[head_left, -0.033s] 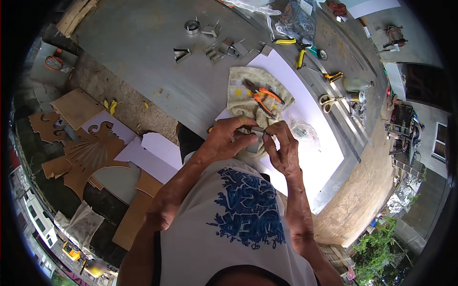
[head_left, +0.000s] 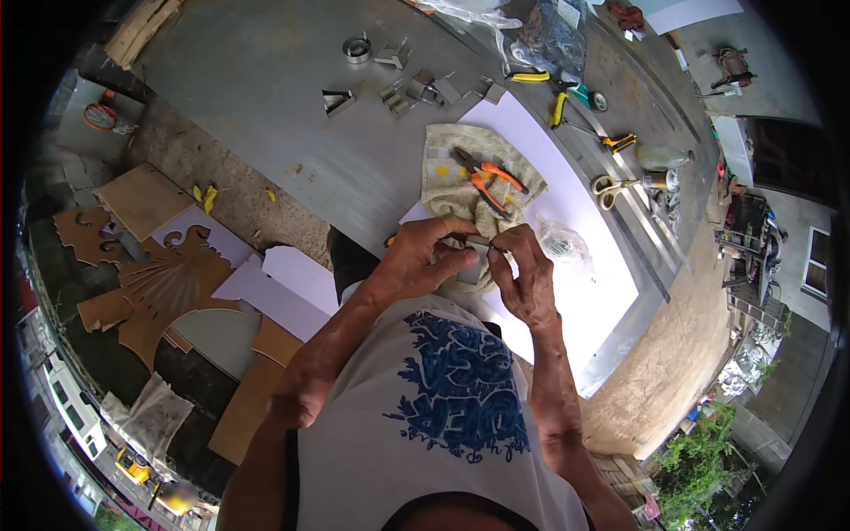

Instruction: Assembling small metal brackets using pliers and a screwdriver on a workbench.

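Close in front of my body, my left hand [head_left: 427, 257] pinches a small grey metal piece [head_left: 475, 265] between thumb and fingers. My right hand [head_left: 529, 281] has its thumb and forefinger closed at the right edge of that piece, on something too small to make out. Under and beyond both hands lies a crumpled beige towel [head_left: 443, 146]. Pliers with orange and black handles [head_left: 485, 181] rest on it, their jaws pointing away to the left. My fingers partly hide the metal piece.
Several small bent metal parts [head_left: 421, 87] and a tape-like coil [head_left: 357, 49] sit on the grey metal table [head_left: 257, 115]. White sheet [head_left: 593, 310] lies under the towel, with a clear plastic bag [head_left: 564, 245] on it. To the right are scissors [head_left: 611, 188] and a glass jar [head_left: 664, 157].
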